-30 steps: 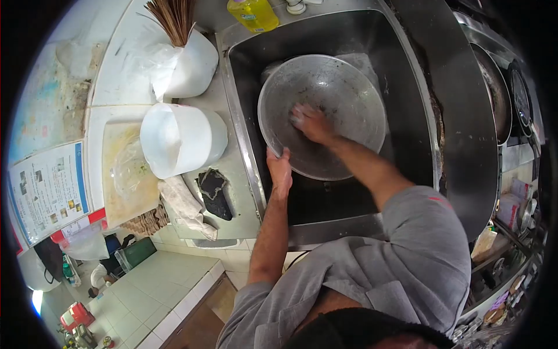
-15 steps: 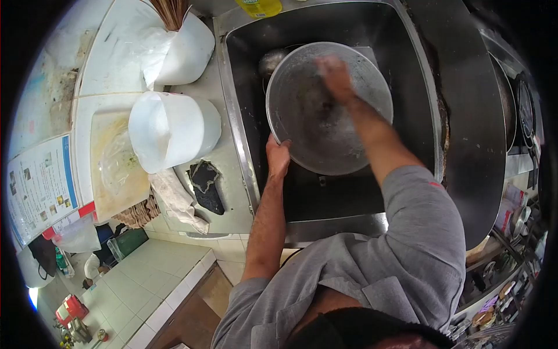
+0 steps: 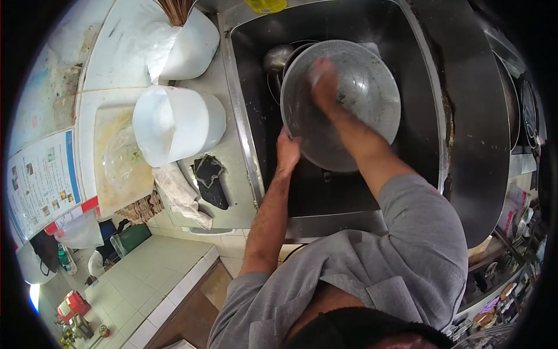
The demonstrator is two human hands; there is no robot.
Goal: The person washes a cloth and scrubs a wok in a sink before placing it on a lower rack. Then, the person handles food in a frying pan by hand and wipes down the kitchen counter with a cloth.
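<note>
A large round metal bowl (image 3: 372, 87), grey and scuffed, is tilted in the dark sink basin (image 3: 415, 145). My left hand (image 3: 289, 151) grips its rim at the lower left, thumb over the edge and the other fingers mostly hidden. Inside the bowl, against its upper-left wall, is my right hand (image 3: 324, 81), blurred by motion. Whether anything lies under those fingers I cannot make out. Behind the bowl's left side, a smaller shiny metal vessel (image 3: 278, 60) and the curved edges of other cookware show in part.
On the ledge left of the sink stand a white plastic tub (image 3: 186, 125) and another white container (image 3: 197, 49) with a bundle of thin sticks. A pale cloth (image 3: 180, 195) and a black object (image 3: 210, 183) lie nearby. A yellow bottle (image 3: 266, 4) sits at the top edge.
The bowl has shifted slightly right and tilted differently, with my left hand still on its rim. My right hand has swept a little left and down across the inside of the bowl.
</note>
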